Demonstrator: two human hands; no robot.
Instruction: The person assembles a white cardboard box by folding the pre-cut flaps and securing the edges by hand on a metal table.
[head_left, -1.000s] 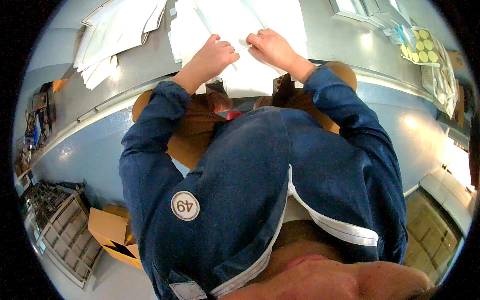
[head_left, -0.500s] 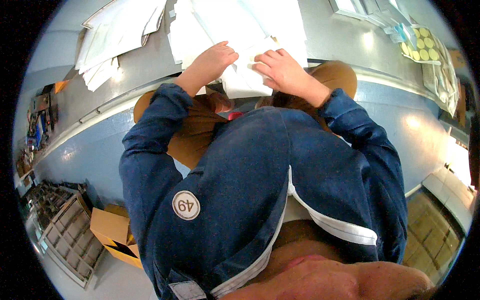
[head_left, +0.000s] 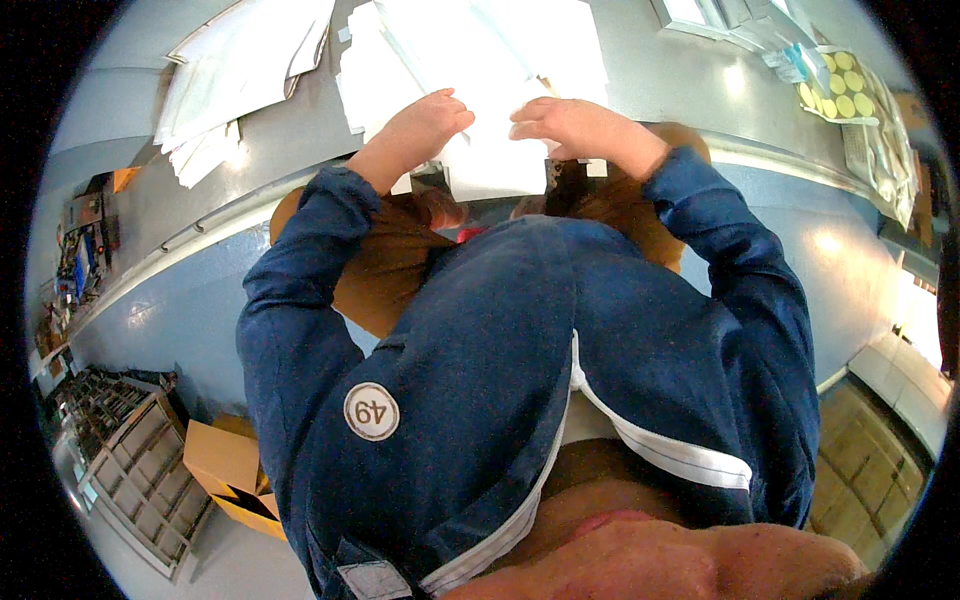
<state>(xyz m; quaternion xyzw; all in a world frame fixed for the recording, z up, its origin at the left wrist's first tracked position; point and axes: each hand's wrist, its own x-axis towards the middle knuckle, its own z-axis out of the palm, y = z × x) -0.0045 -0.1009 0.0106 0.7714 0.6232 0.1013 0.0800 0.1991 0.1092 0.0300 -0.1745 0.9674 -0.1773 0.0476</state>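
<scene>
A white sheet (head_left: pixel 497 168), washed out by glare, hangs a little over the near edge of the metal table. My left hand (head_left: pixel 425 130) lies at its left side, fingers curled in and closed on that edge. Opposite, my right hand (head_left: pixel 575 130) has its fingers together on the sheet's right side, with the thumb lower and partly hidden. Beneath and beyond both hands spreads a pile of white sheets (head_left: pixel 570 60), too bright for its layers to be told apart.
More white sheets (head_left: pixel 240 70) lie stacked at the left on the metal table (head_left: pixel 680 80). Far right, a bag with yellow discs (head_left: pixel 845 90) rests near a light blue wrapper (head_left: pixel 785 62). An open cardboard box (head_left: pixel 230 465) stands on the floor at lower left, beside a grey rack (head_left: pixel 140 480).
My right hand has turned, its spread fingers now drawn together, and its wrist has shifted slightly right. My left hand has barely moved. The white sheet hangs slightly lower.
</scene>
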